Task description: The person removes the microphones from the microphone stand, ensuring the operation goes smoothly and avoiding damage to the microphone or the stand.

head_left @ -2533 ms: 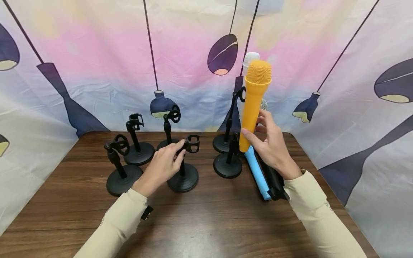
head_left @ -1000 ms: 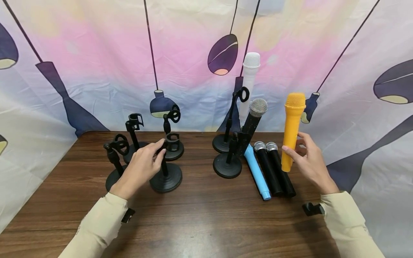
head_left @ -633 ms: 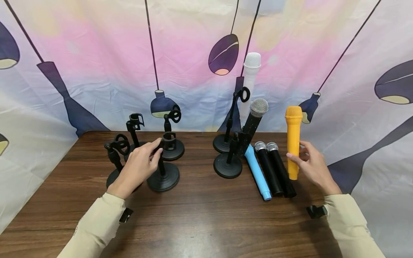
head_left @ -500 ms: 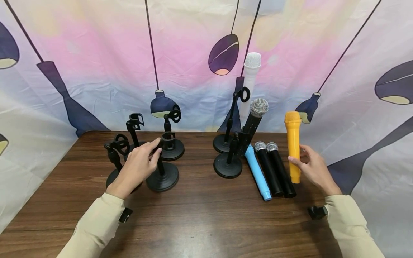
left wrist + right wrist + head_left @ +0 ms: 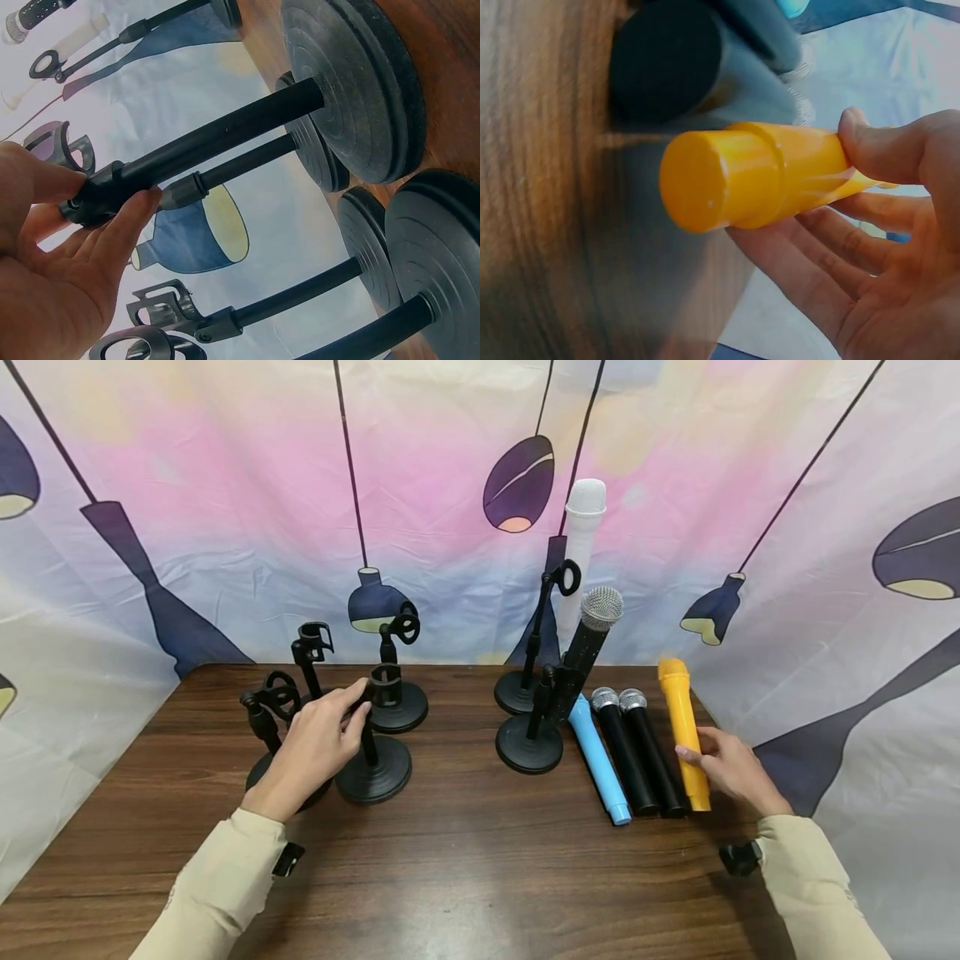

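In the head view, my right hand [image 5: 738, 768] holds a yellow microphone [image 5: 681, 718] at its lower half, beside two black microphones [image 5: 641, 756]. The yellow microphone leans with its head away from me; whether its end [image 5: 694, 180] touches the table cannot be told. My left hand [image 5: 311, 743] pinches a black desktop microphone stand [image 5: 373, 770] near its clip. The stand's pole [image 5: 225, 131] runs down to a round base in the left wrist view. A blue microphone [image 5: 598, 760] lies left of the black ones.
More black stands [image 5: 318, 693] are grouped around the left hand. A black microphone with a silver head [image 5: 592, 635] leans in the clip of a right-hand stand [image 5: 529, 745]. A white microphone [image 5: 583, 527] rises behind it. A printed curtain [image 5: 450, 485] hangs behind the wooden table [image 5: 465, 868].
My right hand has carried the yellow microphone rightward and lowered it from upright to tilted beside the black ones. My left hand has drawn its stand leftward.
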{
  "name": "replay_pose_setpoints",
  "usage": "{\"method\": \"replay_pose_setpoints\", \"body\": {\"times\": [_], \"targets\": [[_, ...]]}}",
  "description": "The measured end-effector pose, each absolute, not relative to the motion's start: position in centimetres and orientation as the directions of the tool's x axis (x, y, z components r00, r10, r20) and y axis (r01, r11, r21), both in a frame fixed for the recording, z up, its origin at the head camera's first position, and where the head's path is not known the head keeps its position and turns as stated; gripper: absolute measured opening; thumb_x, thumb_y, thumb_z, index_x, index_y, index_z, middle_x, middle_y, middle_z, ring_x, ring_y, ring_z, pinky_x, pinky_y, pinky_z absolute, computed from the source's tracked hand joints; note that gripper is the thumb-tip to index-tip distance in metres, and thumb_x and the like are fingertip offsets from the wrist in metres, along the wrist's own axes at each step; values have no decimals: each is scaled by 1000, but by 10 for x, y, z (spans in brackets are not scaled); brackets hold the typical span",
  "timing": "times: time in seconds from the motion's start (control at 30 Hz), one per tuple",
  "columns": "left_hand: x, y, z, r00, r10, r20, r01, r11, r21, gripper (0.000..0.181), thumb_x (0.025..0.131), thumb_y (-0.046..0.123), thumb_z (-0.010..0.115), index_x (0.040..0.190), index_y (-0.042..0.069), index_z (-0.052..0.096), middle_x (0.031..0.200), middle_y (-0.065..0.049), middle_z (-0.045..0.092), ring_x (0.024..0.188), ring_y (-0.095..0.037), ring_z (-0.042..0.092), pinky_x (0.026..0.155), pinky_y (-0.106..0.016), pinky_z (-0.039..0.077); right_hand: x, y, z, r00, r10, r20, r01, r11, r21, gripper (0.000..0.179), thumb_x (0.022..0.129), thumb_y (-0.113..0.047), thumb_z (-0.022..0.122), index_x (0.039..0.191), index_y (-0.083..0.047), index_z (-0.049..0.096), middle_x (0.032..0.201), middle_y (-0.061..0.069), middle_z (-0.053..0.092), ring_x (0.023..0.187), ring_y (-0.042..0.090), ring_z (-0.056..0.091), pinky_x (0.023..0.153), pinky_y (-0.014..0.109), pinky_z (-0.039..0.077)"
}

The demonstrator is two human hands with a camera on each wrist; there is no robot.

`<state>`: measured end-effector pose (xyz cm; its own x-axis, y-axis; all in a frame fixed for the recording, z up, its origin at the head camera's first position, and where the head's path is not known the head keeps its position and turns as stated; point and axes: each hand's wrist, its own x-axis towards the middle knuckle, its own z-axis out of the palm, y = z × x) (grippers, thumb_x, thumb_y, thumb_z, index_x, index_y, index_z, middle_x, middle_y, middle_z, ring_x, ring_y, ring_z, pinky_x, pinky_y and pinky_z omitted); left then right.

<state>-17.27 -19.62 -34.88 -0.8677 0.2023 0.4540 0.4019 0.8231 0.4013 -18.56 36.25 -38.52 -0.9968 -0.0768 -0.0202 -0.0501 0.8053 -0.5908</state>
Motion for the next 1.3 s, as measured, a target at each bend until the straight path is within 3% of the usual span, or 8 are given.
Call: {"method": "replay_pose_setpoints", "body": {"times": [0.1, 0.53, 0.77, 1.03, 1.2, 1.3], "targets": [[-173, -197, -349, -862, 201, 465, 405, 825, 394, 44, 104, 10, 58, 145, -4, 52, 107, -23, 68, 61, -18, 54, 59, -40, 44, -188, 366, -390, -995, -71, -70, -15, 801, -599, 74, 105, -33, 58, 144, 24, 30, 98, 32, 63, 73, 30, 69, 58, 41, 58], [-174, -198, -350, -856, 200, 477, 412, 821, 396, 44, 104, 10, 58, 145, -4, 52, 102, -20, 68, 60, -17, 51, 58, -38, 42, -195, 369, -406, -965, -17, -260, 156, 764, -627, 73, 106, -33, 54, 145, 23, 30, 114, 34, 61, 91, 35, 68, 67, 43, 59], [-174, -198, -351, -848, 203, 489, 423, 816, 394, 43, 104, 10, 58, 144, -4, 53, 93, -17, 66, 59, -16, 48, 56, -37, 40, -198, 369, -408, -960, -5, -280, 175, 770, -614, 73, 106, -34, 53, 146, 23, 29, 116, 35, 59, 92, 35, 67, 67, 43, 59], [-174, -198, -351, -857, 191, 479, 411, 814, 411, 44, 105, 11, 58, 146, -3, 51, 105, -23, 68, 57, -17, 48, 57, -38, 40, -197, 370, -407, -958, -52, -282, 139, 777, -615, 80, 107, -41, 51, 144, 25, 28, 112, 33, 61, 92, 34, 67, 70, 44, 59], [-171, -200, -352, -873, 169, 458, 383, 818, 428, 50, 105, 19, 58, 152, 7, 46, 87, -12, 67, 57, -15, 48, 55, -35, 37, -196, 371, -403, -965, -75, -251, 88, 808, -582, 83, 107, -45, 49, 142, 27, 28, 116, 38, 57, 92, 38, 67, 70, 44, 59], [-166, -201, -352, -879, 143, 454, 357, 830, 429, 55, 104, 24, 61, 154, 7, 44, 76, -10, 64, 52, -15, 46, 52, -33, 35, -194, 369, -397, -978, -64, -197, 49, 851, -522, 82, 107, -46, 48, 140, 26, 33, 124, 43, 53, 100, 46, 64, 78, 51, 56]]}}
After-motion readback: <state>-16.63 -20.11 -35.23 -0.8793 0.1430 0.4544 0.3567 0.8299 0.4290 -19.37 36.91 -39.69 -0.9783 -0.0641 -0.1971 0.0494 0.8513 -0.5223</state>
